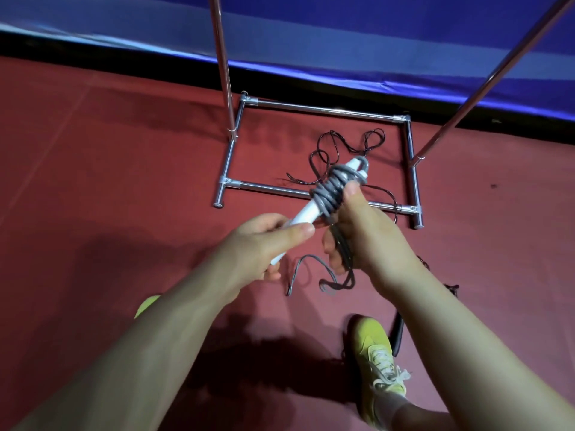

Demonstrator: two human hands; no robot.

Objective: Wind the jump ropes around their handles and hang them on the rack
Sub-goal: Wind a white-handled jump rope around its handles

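Note:
My left hand (267, 241) grips the lower end of the white handles (306, 211) of a jump rope. Grey rope (329, 189) is wound in several turns around their upper part. My right hand (364, 231) holds the grey cord beside the coil, thumb against the wraps; loose grey rope loops (311, 275) hang down to the floor below it. A second, thin black rope (345, 144) lies tangled on the floor inside the base of the chrome rack (314, 108). A black handle (398, 335) lies on the floor by my right shoe.
The rack's two chrome uprights (222, 57) rise at the back, left and right. A blue padded barrier (342, 42) runs behind it on the red floor. My yellow shoes (376, 359) stand below the hands.

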